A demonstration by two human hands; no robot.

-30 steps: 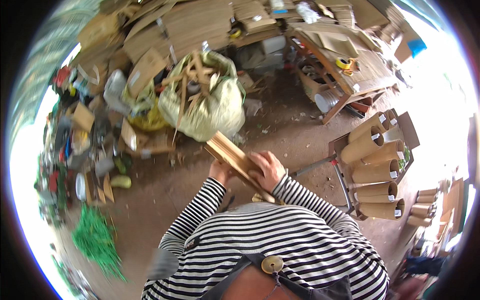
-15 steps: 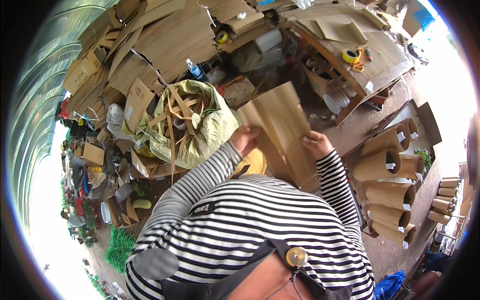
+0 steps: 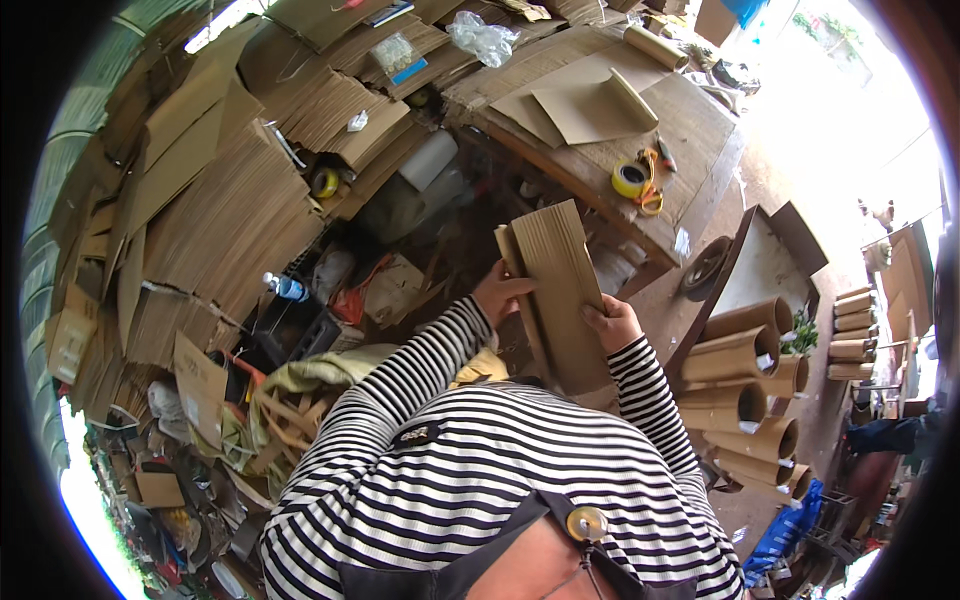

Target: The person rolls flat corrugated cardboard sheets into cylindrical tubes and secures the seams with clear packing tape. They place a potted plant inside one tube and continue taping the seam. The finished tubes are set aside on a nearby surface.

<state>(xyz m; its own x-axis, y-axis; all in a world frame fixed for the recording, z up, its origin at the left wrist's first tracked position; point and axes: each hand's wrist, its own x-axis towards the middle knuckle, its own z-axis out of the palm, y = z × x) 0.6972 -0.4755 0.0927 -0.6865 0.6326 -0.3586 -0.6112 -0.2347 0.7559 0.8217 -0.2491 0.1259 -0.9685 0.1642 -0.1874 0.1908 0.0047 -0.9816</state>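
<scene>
A long piece of brown corrugated cardboard (image 3: pixel 562 285) stands out in front of my body, slanting away toward the worktable. My left hand (image 3: pixel 503 291) grips its left side, the thumb lying over the top. On the opposite edge my right hand (image 3: pixel 613 323) holds it, thumb up, with the other fingers hidden beneath. Creases run lengthwise along the sheet, and its left part is bent at an angle to the rest.
Ahead, a worktable (image 3: pixel 690 110) carries kraft paper (image 3: pixel 600 108), yellow tape (image 3: pixel 629 179) and orange-handled scissors (image 3: pixel 652 195). Flattened cardboard stacks (image 3: pixel 215 210) rise on the left. Several brown cardboard tubes (image 3: pixel 735 362) stand at the right. A sack of strips (image 3: pixel 290 415) lies by my left arm.
My view has swung right toward the worktable, and the sack has slid down-left in the picture. The cardboard now looks narrower, its left part folded more steeply. Both hands still hold it.
</scene>
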